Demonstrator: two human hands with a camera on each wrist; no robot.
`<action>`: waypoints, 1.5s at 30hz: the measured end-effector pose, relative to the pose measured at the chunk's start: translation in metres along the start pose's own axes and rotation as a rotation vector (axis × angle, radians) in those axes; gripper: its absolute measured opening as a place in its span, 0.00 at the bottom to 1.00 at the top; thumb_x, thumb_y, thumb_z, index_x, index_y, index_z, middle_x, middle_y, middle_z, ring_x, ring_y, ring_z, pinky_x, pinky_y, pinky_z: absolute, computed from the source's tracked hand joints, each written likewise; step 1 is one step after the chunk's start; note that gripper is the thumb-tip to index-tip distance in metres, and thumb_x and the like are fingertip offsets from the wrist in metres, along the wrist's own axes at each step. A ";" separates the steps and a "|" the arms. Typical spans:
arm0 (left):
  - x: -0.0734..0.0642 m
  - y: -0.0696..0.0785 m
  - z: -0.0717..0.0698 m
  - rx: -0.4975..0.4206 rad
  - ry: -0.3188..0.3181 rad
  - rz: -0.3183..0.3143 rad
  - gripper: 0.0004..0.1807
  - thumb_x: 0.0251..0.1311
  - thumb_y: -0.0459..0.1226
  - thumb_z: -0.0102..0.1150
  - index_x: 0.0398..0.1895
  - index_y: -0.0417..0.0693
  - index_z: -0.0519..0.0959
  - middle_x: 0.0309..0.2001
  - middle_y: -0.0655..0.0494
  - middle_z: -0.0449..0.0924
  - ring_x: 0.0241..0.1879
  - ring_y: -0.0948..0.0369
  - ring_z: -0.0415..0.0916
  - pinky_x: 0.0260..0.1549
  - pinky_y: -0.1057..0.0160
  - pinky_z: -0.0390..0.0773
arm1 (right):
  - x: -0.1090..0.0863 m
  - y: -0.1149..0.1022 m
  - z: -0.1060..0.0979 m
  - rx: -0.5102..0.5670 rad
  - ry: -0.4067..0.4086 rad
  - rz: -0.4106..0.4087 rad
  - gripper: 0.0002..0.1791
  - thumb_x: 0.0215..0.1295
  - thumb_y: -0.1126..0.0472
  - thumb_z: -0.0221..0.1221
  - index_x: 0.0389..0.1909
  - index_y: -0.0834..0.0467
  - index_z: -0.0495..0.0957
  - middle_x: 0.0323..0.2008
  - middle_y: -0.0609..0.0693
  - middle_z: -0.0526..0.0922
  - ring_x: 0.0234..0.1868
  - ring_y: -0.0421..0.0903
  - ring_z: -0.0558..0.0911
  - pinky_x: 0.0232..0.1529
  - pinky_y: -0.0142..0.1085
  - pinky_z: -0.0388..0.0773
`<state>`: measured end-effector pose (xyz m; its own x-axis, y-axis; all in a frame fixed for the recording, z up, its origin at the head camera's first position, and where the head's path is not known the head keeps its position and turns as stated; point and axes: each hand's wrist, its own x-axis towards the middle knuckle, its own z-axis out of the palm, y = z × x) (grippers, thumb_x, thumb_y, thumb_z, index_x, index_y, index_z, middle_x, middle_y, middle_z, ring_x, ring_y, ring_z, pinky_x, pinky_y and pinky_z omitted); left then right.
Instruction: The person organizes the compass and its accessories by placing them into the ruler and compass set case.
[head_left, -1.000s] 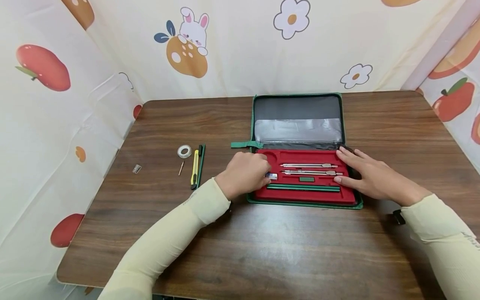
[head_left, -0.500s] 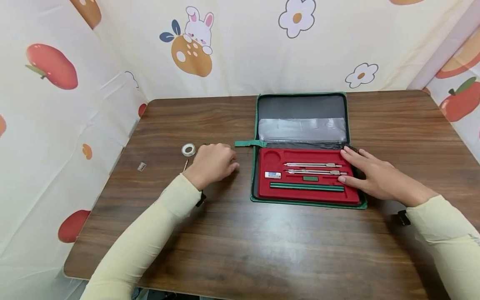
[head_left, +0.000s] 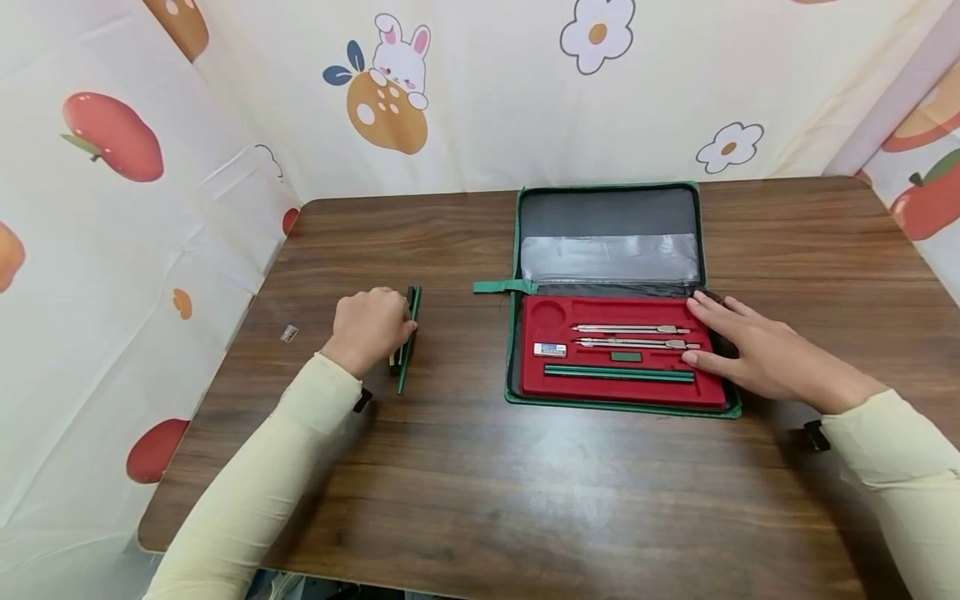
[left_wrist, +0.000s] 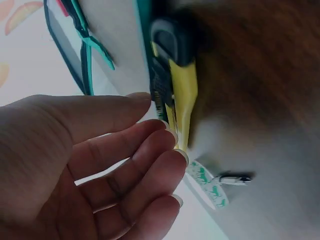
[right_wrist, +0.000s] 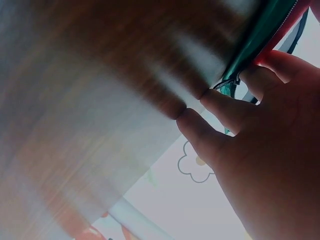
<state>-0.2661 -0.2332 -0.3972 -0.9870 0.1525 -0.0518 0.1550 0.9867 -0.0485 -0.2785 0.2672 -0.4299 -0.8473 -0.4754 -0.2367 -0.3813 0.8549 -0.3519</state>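
Note:
My left hand (head_left: 372,327) is over the yellow utility knife (left_wrist: 185,95), its thumb and fingertips close around the knife and apart from each other. Beside the knife lies a green pencil (head_left: 407,354). A roll of tape (left_wrist: 220,195) shows past the fingertips in the left wrist view; in the head view the hand hides it. With fingers spread, my right hand (head_left: 765,358) rests on the right edge of an unzipped green case (head_left: 607,212). Its red tray (head_left: 637,395) holds two metal compasses (head_left: 637,343), an eraser (head_left: 550,350), a small green box (head_left: 626,357) and green pencils (head_left: 618,374).
A small metal sharpener (head_left: 288,333) lies at the left of the wooden table (head_left: 480,467). The case's green strap (head_left: 498,287) sticks out to the left. A patterned curtain (head_left: 487,108) hangs behind the table and along its sides.
My left hand has left the eraser in the red tray and moved left to the utility knife and pencil. My right hand has stayed on the case edge. The head view has shifted slightly.

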 end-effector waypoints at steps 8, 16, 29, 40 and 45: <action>0.002 0.002 0.001 -0.007 -0.035 -0.032 0.19 0.62 0.49 0.68 0.13 0.58 0.81 0.25 0.53 0.75 0.24 0.48 0.80 0.19 0.48 0.77 | -0.002 0.001 -0.001 0.008 0.005 0.003 0.51 0.66 0.33 0.58 0.80 0.54 0.49 0.78 0.60 0.50 0.75 0.69 0.50 0.59 0.76 0.54; 0.001 0.009 -0.001 -0.008 -0.102 -0.068 0.26 0.63 0.52 0.66 0.08 0.56 0.76 0.25 0.52 0.74 0.25 0.51 0.78 0.17 0.52 0.75 | -0.003 0.003 0.000 0.009 0.008 0.002 0.51 0.66 0.34 0.59 0.80 0.55 0.49 0.78 0.61 0.50 0.75 0.70 0.49 0.60 0.75 0.54; 0.003 0.049 -0.015 -0.136 0.097 0.120 0.12 0.56 0.39 0.59 0.16 0.56 0.77 0.14 0.62 0.71 0.18 0.59 0.71 0.17 0.54 0.70 | -0.004 0.003 -0.002 0.011 0.000 0.003 0.52 0.66 0.33 0.58 0.80 0.56 0.49 0.78 0.62 0.50 0.74 0.71 0.49 0.59 0.76 0.55; 0.001 0.121 -0.030 -0.167 0.289 0.397 0.09 0.56 0.35 0.52 0.20 0.55 0.70 0.17 0.63 0.67 0.18 0.64 0.66 0.12 0.62 0.67 | -0.002 0.002 0.001 0.008 -0.003 -0.002 0.52 0.66 0.34 0.58 0.80 0.55 0.48 0.78 0.62 0.50 0.74 0.71 0.50 0.60 0.75 0.54; -0.002 0.149 -0.027 -0.137 0.289 0.517 0.07 0.58 0.34 0.50 0.25 0.54 0.75 0.24 0.63 0.73 0.23 0.66 0.72 0.13 0.65 0.70 | 0.000 0.001 0.000 0.004 -0.009 0.006 0.52 0.66 0.33 0.58 0.81 0.54 0.47 0.78 0.61 0.50 0.74 0.71 0.49 0.59 0.76 0.55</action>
<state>-0.2424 -0.0854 -0.3777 -0.7603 0.6038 0.2395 0.6293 0.7761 0.0408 -0.2789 0.2686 -0.4300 -0.8464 -0.4719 -0.2469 -0.3746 0.8570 -0.3538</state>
